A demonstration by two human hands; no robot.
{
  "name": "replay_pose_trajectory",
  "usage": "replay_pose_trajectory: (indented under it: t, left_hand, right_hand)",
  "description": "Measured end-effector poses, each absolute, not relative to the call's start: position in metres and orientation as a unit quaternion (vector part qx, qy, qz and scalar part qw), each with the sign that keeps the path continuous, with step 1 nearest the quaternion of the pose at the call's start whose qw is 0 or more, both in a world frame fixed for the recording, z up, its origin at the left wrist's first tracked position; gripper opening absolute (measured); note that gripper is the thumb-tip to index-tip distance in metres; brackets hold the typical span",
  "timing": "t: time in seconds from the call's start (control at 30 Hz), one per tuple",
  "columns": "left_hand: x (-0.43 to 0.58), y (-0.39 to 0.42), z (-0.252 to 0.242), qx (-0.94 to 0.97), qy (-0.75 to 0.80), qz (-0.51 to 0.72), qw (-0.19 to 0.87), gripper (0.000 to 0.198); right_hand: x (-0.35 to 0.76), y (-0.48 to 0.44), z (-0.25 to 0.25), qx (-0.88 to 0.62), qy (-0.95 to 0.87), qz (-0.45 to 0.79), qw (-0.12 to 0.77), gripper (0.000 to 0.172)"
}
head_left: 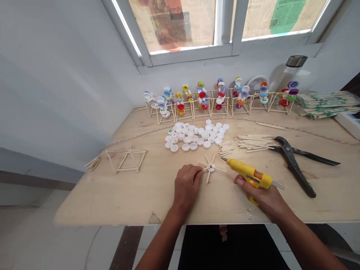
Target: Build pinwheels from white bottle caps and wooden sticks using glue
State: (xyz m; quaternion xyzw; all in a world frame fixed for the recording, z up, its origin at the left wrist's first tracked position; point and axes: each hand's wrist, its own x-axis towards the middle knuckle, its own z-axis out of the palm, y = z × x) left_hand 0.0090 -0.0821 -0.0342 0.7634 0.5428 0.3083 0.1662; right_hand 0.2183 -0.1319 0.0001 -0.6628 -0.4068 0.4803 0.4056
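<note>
L hand: fingers narrow, pinching radial wooden-stick-and-white-plastic-cap wheel, held steady.
R hand: fingers wrapped round yellow plastic hot glue gun, tip held near wheel centre.

Grey walls, paper-covered window

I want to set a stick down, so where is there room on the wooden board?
Bare wood lies between the stick frame and the left hand. It's crowded around the white bottle caps and the glue gun.
</note>
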Motion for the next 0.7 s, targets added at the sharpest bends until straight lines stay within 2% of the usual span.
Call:
replay_pose_trajectory:
  t: [0.7]
  left_hand:
    - [0.0121, -0.0806, -0.0387, 0.777, 0.555, 0.271, 0.119, 0.017]
  right_hand:
    - [0.2192, -0.1326, -0.0004, -0.686, -0.405, 0.465, 0.386, 0.039]
